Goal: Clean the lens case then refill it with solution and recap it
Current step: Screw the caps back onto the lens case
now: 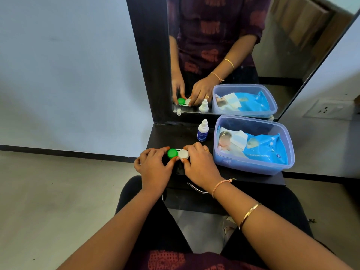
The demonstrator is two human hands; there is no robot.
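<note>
**Two-handed hold on a capped lens case**

The lens case lay flat on the dark shelf, directly in front of the seated person, with both lids screwed on. The left hand came in from the case's left and pinched the green cap between thumb and fingertips. The right hand came in from the case's right and pinched the white cap in the same way. Both wrists were low and both forearms converged on the case. The solution bottle stood upright and capped behind the case and slightly to its right. A clear plastic tub holding a blue wipes pack sat well to the case's right. The mirror behind the case repeated the whole arrangement.

Judged risks:
- Turning both lids at once left nothing steadying the body, so the light case could spin or skid towards the shelf's near edge.
- A lid freed abruptly could slip from the fingertips and roll off onto the floor.
- Any liquid inside, which could not be seen, could spill onto the shelf if the case tipped.
</note>
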